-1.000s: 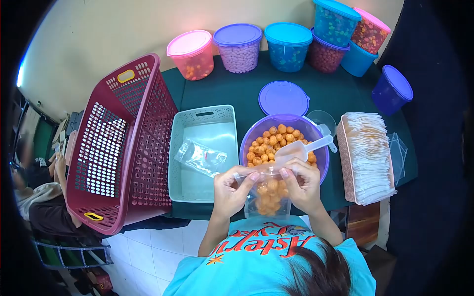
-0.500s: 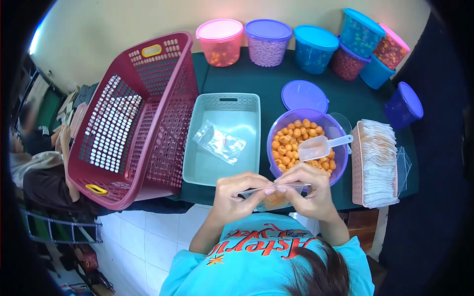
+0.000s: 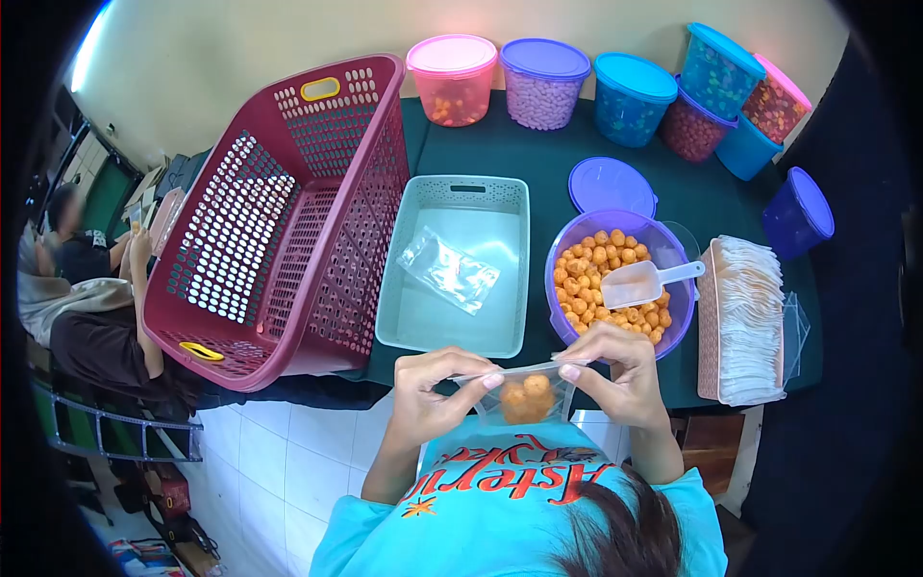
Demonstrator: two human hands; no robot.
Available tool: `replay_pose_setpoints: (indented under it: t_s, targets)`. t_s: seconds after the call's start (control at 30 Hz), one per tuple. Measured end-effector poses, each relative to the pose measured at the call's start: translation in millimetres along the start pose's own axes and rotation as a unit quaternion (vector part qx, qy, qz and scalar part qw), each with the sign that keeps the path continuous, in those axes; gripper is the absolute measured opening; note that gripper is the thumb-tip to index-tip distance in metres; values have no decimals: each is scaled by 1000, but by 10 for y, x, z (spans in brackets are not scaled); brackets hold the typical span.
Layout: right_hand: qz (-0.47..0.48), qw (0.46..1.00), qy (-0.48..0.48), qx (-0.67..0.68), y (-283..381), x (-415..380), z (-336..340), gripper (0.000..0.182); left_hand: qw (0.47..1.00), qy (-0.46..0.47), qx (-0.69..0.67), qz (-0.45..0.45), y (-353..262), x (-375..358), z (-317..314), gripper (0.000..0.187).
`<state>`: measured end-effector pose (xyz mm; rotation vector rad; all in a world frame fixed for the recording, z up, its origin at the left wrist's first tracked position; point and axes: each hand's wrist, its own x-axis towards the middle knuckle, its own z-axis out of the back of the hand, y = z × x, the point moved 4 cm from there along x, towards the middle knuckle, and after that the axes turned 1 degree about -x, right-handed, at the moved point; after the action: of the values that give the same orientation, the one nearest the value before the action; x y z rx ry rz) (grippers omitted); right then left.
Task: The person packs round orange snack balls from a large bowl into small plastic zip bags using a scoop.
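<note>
A small clear plastic bag (image 3: 527, 399) with a few round orange snack balls in its bottom hangs in front of my chest. My left hand (image 3: 437, 394) pinches its top edge at the left corner, thumb against fingers. On the other corner, my right hand (image 3: 620, 375) grips the same edge between thumb and fingers. Just beyond the hands stands a purple tub (image 3: 681, 322) of orange snack balls (image 3: 586, 264), with a white scoop (image 3: 635, 287) lying on them. A pale green basket (image 3: 385, 322) holds a flat clear bag (image 3: 449, 271).
To the left stands a tall maroon laundry basket (image 3: 361, 231). On the right, a pink basket (image 3: 709, 337) is packed with clear bags (image 3: 750, 317). A purple lid (image 3: 612, 187) lies behind the tub. Several lidded containers (image 3: 543, 87) line the back. Other people (image 3: 91, 308) sit at far left.
My hands have moved apart along the bag's top edge, and the bag now hangs in fuller view. The whole scene has shifted slightly right.
</note>
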<state>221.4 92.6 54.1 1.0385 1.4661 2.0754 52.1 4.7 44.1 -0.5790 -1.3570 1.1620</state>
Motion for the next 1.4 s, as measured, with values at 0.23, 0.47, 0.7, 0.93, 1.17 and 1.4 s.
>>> replay_pose_setpoints:
  t_s: [0.23, 0.47, 0.7, 0.93, 1.17, 1.4]
  targets:
    - [64, 996, -60, -3, 70, -78, 74, 8, 996, -6, -85, -18, -67, 74, -157, 12]
    - [87, 992, -94, -16, 91, -154, 220, 10, 997, -29, -48, -48, -46, 75, -303, 13]
    - [124, 984, -88, -92, 75, -142, 286, 11, 999, -22, -24, -43, -68, 136, -491, 9]
    - [113, 989, -35, -90, 45, 1, 273, 10, 998, 10, -22, -51, -23, 205, -558, 10]
    - [106, 990, 75, -50, -200, 35, 273, 21, 994, 47, 89, -46, -166, 347, -446, 9]
    - [93, 994, -29, -41, -69, 12, 626, 43, 706, -618, 190, -289, -793, -130, 1021, 13]
